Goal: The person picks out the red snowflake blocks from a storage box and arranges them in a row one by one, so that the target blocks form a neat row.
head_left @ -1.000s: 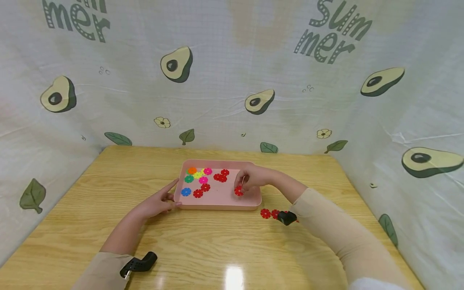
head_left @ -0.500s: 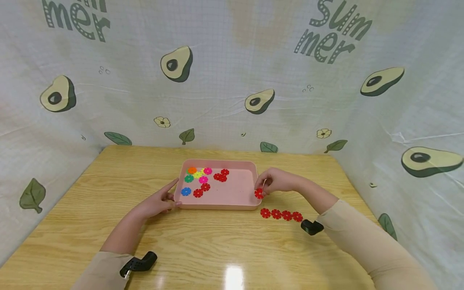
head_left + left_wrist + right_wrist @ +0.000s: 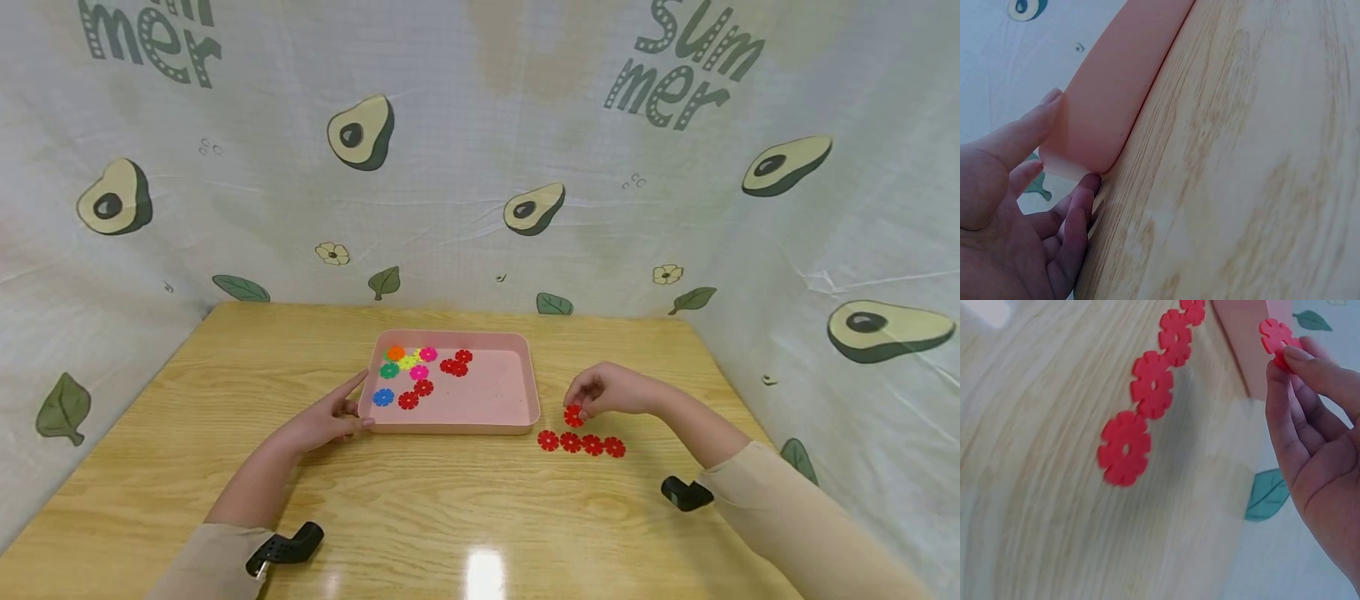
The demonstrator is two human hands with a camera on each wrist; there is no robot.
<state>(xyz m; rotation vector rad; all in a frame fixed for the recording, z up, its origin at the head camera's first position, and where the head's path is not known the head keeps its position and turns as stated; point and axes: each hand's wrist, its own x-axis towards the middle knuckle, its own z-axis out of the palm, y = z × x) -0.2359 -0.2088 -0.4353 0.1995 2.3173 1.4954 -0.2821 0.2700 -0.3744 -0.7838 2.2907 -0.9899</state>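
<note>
My right hand (image 3: 611,390) pinches a red snowflake disc (image 3: 573,416) between thumb and fingertips, above the table right of the pink tray (image 3: 487,427). In the right wrist view this notched disc (image 3: 1275,337) is tilted. Just in front lies a row of several red snowflake discs (image 3: 1125,449), edge to edge; whether they interlock I cannot tell. My left hand (image 3: 322,423) touches the tray's front left corner, thumb at the front and a finger along the left side. In the left wrist view, the left hand's (image 3: 1022,206) other fingers are loosely bent beside the tray wall (image 3: 1110,94).
Inside the tray lie more red discs (image 3: 408,400), a blue disc (image 3: 383,397), and green, yellow, orange and pink ones towards the left. The wooden table (image 3: 420,517) ends at a patterned cloth (image 3: 450,167) behind and at both sides.
My right hand has lifted a red disc out of the tray and carried it right, over its edge, to just behind the row. The left hand stays at the tray.
</note>
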